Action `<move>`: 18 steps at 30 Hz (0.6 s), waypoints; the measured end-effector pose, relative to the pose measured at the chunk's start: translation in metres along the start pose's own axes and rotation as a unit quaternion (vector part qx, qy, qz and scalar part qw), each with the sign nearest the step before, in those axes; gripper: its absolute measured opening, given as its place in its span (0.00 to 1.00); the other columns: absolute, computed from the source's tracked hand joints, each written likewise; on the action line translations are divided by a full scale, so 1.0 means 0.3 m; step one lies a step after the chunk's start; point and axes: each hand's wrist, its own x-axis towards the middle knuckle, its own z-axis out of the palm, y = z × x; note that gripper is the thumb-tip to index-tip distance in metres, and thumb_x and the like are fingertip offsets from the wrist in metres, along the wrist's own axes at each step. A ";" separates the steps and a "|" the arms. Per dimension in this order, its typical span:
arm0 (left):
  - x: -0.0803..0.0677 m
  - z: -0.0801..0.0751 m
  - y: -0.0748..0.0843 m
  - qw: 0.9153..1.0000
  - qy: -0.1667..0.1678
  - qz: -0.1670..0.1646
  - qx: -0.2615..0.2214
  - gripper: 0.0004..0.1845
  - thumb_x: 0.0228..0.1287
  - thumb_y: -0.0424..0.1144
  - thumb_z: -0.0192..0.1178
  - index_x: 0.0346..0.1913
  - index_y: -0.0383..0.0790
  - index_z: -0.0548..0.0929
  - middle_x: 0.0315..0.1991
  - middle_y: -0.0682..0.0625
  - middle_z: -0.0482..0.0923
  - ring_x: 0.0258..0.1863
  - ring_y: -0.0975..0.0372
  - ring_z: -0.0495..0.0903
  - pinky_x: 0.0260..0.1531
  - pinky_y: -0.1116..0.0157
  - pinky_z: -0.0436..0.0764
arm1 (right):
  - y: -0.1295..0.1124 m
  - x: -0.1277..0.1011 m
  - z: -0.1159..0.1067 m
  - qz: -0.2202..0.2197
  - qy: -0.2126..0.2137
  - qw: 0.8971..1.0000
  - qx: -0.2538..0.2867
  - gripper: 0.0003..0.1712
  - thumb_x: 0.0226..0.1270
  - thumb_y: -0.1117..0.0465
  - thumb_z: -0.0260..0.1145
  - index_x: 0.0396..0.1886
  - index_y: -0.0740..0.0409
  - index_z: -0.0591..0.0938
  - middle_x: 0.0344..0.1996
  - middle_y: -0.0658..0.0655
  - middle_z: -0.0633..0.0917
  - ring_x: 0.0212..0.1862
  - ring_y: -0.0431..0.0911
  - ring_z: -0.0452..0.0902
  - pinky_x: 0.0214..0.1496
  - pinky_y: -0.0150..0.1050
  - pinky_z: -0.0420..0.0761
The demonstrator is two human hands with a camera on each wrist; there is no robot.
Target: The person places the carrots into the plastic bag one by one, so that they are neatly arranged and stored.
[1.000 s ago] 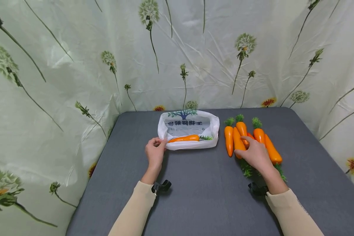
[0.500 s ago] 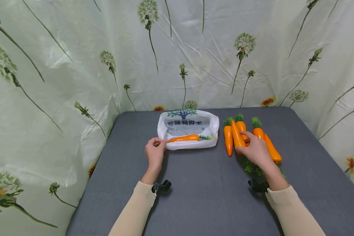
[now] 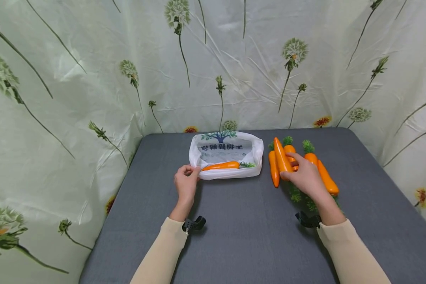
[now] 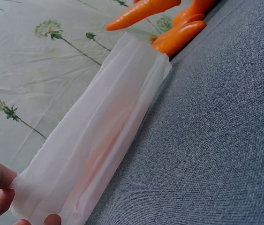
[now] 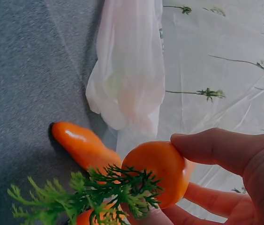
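Note:
My left hand pinches the near left corner of a white plastic bag, whose mouth stands wide. Inside the bag lies one orange carrot with a green top. In my right hand, thumb and fingers grip another carrot, raised over the pile with its pointed end away from me. The right wrist view shows that carrot's thick end and its green leaves close up. Through the bag's wall in the left wrist view, the bagged carrot shows as a faint orange shape.
Several more carrots lie around my right hand, among them one on the left and one on the right. Everything rests on a dark grey table. A pale curtain printed with dandelions hangs behind and beside it.
My right hand has lifted the carrot off the pile, and its tip has moved away from me and slightly left. The left hand and bag have stayed put.

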 end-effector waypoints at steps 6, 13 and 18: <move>0.001 0.000 0.002 1.000 -0.001 0.001 0.004 0.10 0.63 0.40 0.70 0.33 0.38 0.82 0.36 0.45 0.80 0.30 0.56 0.80 0.29 0.67 0.83 | -0.018 0.009 0.001 -0.003 0.002 1.000 0.002 0.44 0.63 0.57 0.71 0.77 0.58 0.63 0.56 0.70 0.78 0.49 0.60 0.78 0.41 0.48 0.83; 0.003 0.001 0.003 1.000 0.000 0.003 0.004 0.10 0.62 0.41 0.71 0.33 0.39 0.82 0.37 0.45 0.79 0.30 0.56 0.80 0.29 0.67 0.83 | -0.047 0.027 -0.002 -0.005 -0.009 1.000 0.008 0.44 0.64 0.57 0.70 0.77 0.57 0.63 0.58 0.71 0.76 0.56 0.63 0.75 0.48 0.54 0.82; 0.003 0.001 0.003 1.000 -0.002 0.003 0.005 0.10 0.63 0.41 0.71 0.34 0.39 0.82 0.37 0.45 0.79 0.30 0.56 0.80 0.29 0.67 0.83 | -0.067 0.037 -0.002 -0.004 -0.015 1.000 0.015 0.44 0.65 0.57 0.70 0.78 0.54 0.62 0.62 0.71 0.75 0.59 0.64 0.74 0.50 0.56 0.81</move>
